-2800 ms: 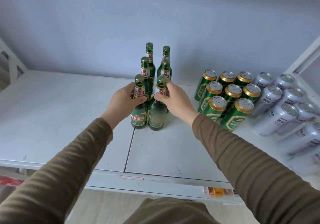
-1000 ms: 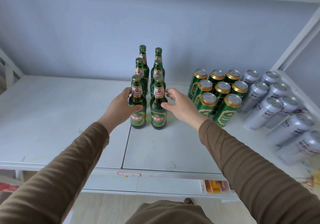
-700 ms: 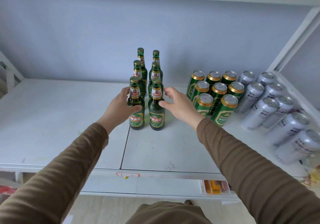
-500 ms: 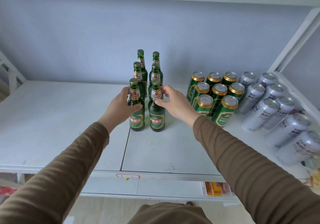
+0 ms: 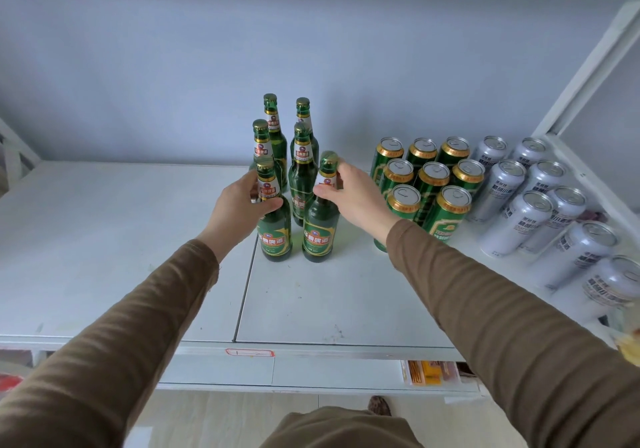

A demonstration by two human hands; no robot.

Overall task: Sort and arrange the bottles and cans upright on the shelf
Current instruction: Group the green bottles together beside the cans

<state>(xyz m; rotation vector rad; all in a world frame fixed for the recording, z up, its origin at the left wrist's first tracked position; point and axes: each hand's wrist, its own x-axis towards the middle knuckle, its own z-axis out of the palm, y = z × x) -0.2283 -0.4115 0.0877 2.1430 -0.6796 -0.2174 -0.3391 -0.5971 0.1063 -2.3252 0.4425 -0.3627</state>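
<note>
The left hand [image 5: 239,205] is curled around the neck and shoulder of the front left bottle [image 5: 275,226], thumb across the front just under the neck label, fingers behind it. The right hand [image 5: 356,194] grips the neck of the front right bottle [image 5: 321,226], thumb on the label side and fingers wrapped round the far side up near the cap. That bottle leans a little toward the right hand at its top, while its base sits on the shelf [image 5: 138,239] just beside the left hand's bottle, which stands upright.

Beyond both hands, four more green bottles [image 5: 302,177] stand upright in two rows running back toward the wall. To the outside of the right hand, close by its wrist, stands a block of green cans [image 5: 431,177] with gold rims, all upright. Farther out on that side are the silver cans [image 5: 512,226], packed in rows against the shelf's white frame [image 5: 585,77]. Brown sleeves cover both forearms.
</note>
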